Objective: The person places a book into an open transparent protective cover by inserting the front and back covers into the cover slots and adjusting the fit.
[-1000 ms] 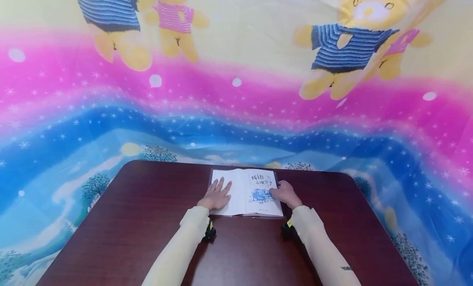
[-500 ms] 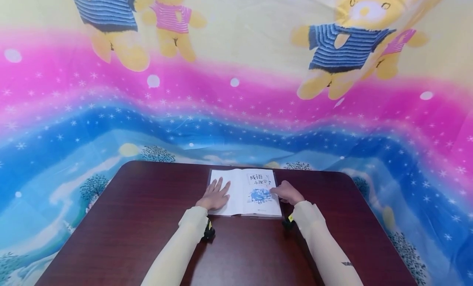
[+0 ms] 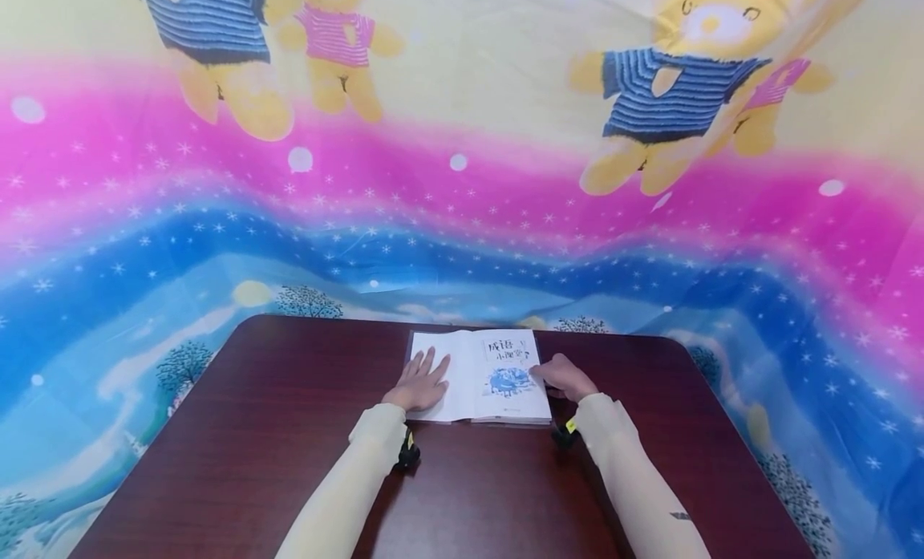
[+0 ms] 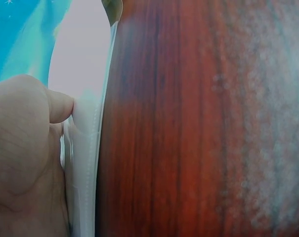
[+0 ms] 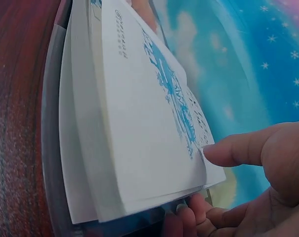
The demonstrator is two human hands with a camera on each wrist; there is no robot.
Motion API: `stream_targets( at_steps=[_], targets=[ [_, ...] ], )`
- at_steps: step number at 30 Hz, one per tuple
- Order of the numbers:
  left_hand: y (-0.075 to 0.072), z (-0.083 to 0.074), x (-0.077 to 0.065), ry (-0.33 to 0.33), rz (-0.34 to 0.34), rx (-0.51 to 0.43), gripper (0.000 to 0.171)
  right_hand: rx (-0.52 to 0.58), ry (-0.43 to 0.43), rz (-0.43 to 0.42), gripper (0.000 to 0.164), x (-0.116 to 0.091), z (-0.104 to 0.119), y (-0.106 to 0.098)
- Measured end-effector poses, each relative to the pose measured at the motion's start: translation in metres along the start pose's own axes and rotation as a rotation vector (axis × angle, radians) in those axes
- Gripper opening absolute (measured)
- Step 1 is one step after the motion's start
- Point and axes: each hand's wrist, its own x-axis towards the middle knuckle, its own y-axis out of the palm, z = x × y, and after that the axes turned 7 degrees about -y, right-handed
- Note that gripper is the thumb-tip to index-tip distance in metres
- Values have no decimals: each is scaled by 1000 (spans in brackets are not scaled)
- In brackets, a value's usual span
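The Chinese idiom book (image 3: pixel 474 382) is lying spread at the far edge of the counter (image 3: pixel 462 495), its title page (image 3: pixel 508 362) on the right and a blank page (image 3: pixel 459 382) on the left. The left hand (image 3: pixel 419 382) is resting on the blank page with fingers splayed, grasping nothing. The right hand (image 3: pixel 565 377) is pinching the book's right margin, thumb on the title page and fingers curled below; how many leaves its grip is taking cannot be told. The step in hand is seemingly separating a leaf for turning, and the next move would be calling for a light lift while the left hand is steadying the facing side. The clear cover (image 5: pixel 51 113) is jutting past the leaves, so fingers could be catching it too. The printed cloth (image 3: pixel 462 206) is hanging just behind; wood is stretching sideways and toward the person, leaving room for moving.
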Motion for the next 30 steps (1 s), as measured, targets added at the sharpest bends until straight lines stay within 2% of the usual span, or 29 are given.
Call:
stream_targets(
  at_steps=[5,11,15,23,30],
  targets=[
    [-3,-3,-3,7,7,-6,62,13,9,7,63,-2,2,0],
    [4,1,3,-7,4,16,62,4,2,-9,36,-2,0,2],
    [7,4,7,2,-3,2,62,-26,-16,-8,27,0,-2,1],
    [7,6,8,18,-13,-5,62,-53,-115,-35,32,0,4,-4],
    [7,6,8,16,-8,-4,62,-25,-122,-49,44,-4,5,-4]
  ],
)
